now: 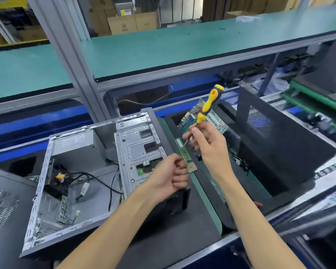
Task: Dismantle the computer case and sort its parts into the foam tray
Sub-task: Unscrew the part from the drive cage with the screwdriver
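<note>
Left hand [168,176] pinches slim green memory stick [183,151]; right hand [208,144] grips yellow-black screwdriver [209,103]. Best lower stick flat into black foam tray [264,158], edges only.

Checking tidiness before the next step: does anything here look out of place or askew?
Yes: the motherboard leans tilted in the foam tray, not flat. Loose cables sprawl inside the open case.
</note>
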`<act>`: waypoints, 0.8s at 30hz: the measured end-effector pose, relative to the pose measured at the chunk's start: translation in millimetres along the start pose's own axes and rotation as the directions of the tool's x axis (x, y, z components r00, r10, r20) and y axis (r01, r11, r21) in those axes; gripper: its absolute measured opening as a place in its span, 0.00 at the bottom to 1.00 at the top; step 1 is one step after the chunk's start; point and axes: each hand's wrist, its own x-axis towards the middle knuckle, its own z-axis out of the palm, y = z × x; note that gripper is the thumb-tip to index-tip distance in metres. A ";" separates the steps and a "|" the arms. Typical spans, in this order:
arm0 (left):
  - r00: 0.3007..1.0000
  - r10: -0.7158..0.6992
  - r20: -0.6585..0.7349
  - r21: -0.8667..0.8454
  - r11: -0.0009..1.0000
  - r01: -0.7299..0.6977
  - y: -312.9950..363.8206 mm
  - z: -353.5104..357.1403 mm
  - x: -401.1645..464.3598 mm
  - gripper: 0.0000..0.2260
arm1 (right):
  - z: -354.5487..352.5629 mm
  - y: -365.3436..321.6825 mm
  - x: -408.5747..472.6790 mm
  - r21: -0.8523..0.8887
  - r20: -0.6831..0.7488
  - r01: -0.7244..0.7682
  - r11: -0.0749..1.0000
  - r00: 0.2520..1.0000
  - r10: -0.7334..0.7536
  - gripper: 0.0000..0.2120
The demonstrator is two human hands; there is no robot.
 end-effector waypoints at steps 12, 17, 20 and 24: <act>0.999 0.033 0.016 0.759 0.650 -0.033 -106.1 49.5 66.1 0.11 | -104.9 35.7 -91.4 -0.156 -0.305 -0.218 0.963 0.938 0.163 0.06; 0.977 0.210 0.034 0.984 0.165 -0.070 -131.7 24.2 92.3 0.08 | -120.4 56.5 -123.4 -0.149 -0.340 -0.308 0.940 0.908 0.243 0.06; 0.976 0.209 0.062 0.997 0.036 -0.071 -138.3 20.4 99.9 0.04 | -119.2 60.5 -128.8 -0.128 -0.349 -0.338 0.932 0.895 0.276 0.07; 0.967 0.223 0.125 0.991 0.009 -0.130 -137.5 17.5 104.7 0.06 | -116.3 60.8 -126.3 -0.128 -0.347 -0.378 0.917 0.883 0.315 0.07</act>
